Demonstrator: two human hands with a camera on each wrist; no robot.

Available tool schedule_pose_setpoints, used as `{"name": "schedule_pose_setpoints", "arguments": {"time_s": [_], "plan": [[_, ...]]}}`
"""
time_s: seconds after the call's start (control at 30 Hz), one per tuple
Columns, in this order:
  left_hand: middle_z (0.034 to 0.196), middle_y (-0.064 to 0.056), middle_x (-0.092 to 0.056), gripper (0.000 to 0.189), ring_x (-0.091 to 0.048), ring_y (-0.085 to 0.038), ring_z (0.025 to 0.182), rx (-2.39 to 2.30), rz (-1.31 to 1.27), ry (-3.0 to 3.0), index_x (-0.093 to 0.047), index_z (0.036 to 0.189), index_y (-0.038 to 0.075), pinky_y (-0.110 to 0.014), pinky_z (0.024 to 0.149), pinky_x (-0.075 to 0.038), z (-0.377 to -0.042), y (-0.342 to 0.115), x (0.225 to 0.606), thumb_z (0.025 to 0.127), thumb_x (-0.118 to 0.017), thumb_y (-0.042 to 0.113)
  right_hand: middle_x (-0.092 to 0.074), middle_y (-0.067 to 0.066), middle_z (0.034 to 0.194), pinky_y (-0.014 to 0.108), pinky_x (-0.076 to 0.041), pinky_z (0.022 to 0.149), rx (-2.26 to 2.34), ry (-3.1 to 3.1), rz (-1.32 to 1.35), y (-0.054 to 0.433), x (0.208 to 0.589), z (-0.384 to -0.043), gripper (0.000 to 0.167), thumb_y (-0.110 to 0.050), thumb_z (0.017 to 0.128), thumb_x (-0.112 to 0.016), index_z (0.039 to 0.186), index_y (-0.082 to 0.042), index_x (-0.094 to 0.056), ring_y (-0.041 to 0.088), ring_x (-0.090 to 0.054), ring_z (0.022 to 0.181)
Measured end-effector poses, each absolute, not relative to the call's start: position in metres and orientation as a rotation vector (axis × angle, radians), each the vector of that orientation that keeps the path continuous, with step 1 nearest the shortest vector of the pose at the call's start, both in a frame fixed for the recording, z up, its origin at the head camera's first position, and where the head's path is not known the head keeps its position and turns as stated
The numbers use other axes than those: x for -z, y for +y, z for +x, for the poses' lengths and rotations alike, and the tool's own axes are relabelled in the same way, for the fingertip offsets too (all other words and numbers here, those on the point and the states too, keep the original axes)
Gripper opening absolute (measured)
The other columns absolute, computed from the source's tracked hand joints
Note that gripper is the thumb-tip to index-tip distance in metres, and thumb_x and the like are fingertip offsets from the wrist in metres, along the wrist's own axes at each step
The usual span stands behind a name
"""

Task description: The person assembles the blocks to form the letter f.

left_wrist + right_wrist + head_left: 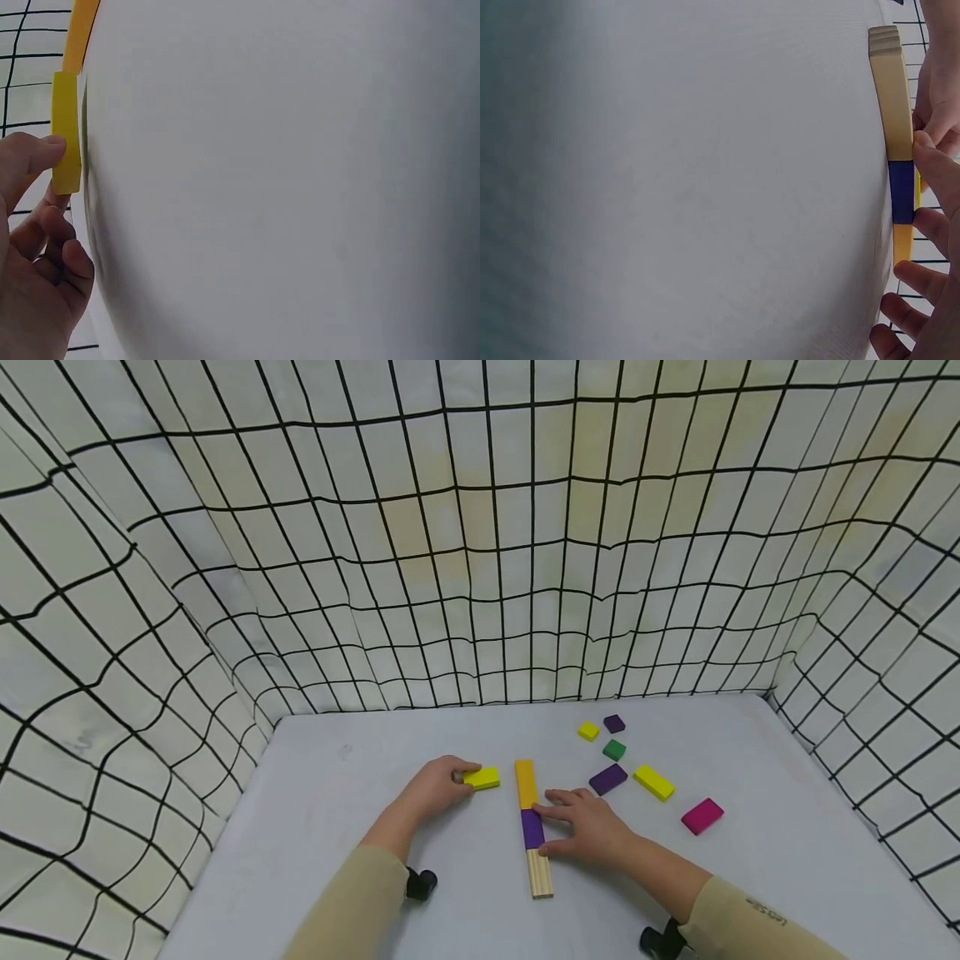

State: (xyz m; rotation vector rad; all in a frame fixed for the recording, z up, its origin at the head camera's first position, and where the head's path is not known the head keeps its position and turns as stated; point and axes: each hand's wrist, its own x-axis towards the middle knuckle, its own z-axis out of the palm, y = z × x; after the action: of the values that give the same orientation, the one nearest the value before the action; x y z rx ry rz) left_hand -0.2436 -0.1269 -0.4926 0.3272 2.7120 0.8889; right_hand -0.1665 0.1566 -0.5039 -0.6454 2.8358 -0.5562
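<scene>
With left grip [441, 783], pinches yellow block [484, 778] between thumb and fingers at its left end, likely to leave the right end free; holds it left of orange block [526, 783], apart. With right grip [592, 828] spread and empty, touches purple block [532, 830] along its right side, apparently to steady it.

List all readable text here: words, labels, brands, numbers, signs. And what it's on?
"Le…": dark lettering on the right sleeve; the rest is too small to read surely.
No text visible on the yellow block or the three-block row.
</scene>
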Motion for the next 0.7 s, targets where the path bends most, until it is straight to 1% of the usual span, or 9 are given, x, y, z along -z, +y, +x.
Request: {"name": "schedule_pose_setpoints", "arguments": {"time_s": [0.07, 0.23, 0.27, 0.33, 0.47, 0.7], "plan": [[0.126, -0.004, -0.062, 0.040, -0.055, -0.020, 0.098, -0.900, 0.332, 2.705, -0.069, 0.128, 0.024, -0.044, 0.094, -0.048, -0.248, -0.121, 0.495, 0.089, -0.071, 0.018, -0.048, 0.001, 0.148, 0.056, -0.038, 0.105, 0.557, 2.834, -0.651, 0.157, 0.504, -0.166, 0.066, -0.059, 0.081, -0.073, 0.139, -0.030, -0.060, 0.031, -0.044, 0.130], [0.131, -0.005, -0.060, 0.038, -0.056, -0.023, 0.111, -0.912, 0.341, 2.712, -0.069, 0.128, 0.023, -0.046, 0.101, -0.045, -0.255, -0.111, 0.499, 0.090, -0.069, 0.016, -0.048, 0.001, 0.149, 0.057, -0.037, 0.106, 0.564, 2.826, -0.644, 0.158, 0.504, -0.167, 0.067, -0.060, 0.081, -0.072, 0.139, -0.031, -0.059, 0.031, -0.043, 0.131], [0.131, -0.005, -0.060, 0.038, -0.056, -0.024, 0.111, -0.913, 0.347, 2.714, -0.068, 0.128, 0.023, -0.046, 0.101, -0.045, -0.256, -0.111, 0.499, 0.091, -0.069, 0.016, -0.048, 0.001, 0.149, 0.057, -0.037, 0.106, 0.570, 2.823, -0.642, 0.158, 0.504, -0.167, 0.067, -0.060, 0.081, -0.072, 0.139, -0.031, -0.059, 0.032, -0.043, 0.132], [0.131, -0.005, -0.060, 0.038, -0.056, -0.023, 0.110, -0.910, 0.352, 2.714, -0.068, 0.128, 0.022, -0.045, 0.101, -0.045, -0.258, -0.109, 0.498, 0.091, -0.069, 0.015, -0.047, 0.001, 0.149, 0.057, -0.036, 0.107, 0.567, 2.821, -0.638, 0.157, 0.504, -0.167, 0.067, -0.060, 0.081, -0.072, 0.139, -0.031, -0.059, 0.031, -0.042, 0.132], [0.128, -0.004, -0.061, 0.039, -0.055, -0.020, 0.101, -0.904, 0.364, 2.706, -0.068, 0.129, 0.021, -0.042, 0.095, -0.048, -0.260, -0.106, 0.497, 0.091, -0.068, 0.013, -0.047, 0.001, 0.149, 0.057, -0.035, 0.108, 0.570, 2.821, -0.638, 0.157, 0.504, -0.167, 0.066, -0.059, 0.081, -0.072, 0.139, -0.030, -0.059, 0.031, -0.042, 0.133], [0.126, -0.004, -0.061, 0.038, -0.054, -0.021, 0.100, -0.923, 0.366, 2.694, -0.069, 0.128, 0.022, -0.041, 0.094, -0.048, -0.261, -0.103, 0.497, 0.091, -0.068, 0.013, -0.047, 0.001, 0.149, 0.057, -0.035, 0.107, 0.560, 2.821, -0.631, 0.157, 0.504, -0.167, 0.066, -0.059, 0.081, -0.073, 0.139, -0.030, -0.059, 0.031, -0.042, 0.132]]}}
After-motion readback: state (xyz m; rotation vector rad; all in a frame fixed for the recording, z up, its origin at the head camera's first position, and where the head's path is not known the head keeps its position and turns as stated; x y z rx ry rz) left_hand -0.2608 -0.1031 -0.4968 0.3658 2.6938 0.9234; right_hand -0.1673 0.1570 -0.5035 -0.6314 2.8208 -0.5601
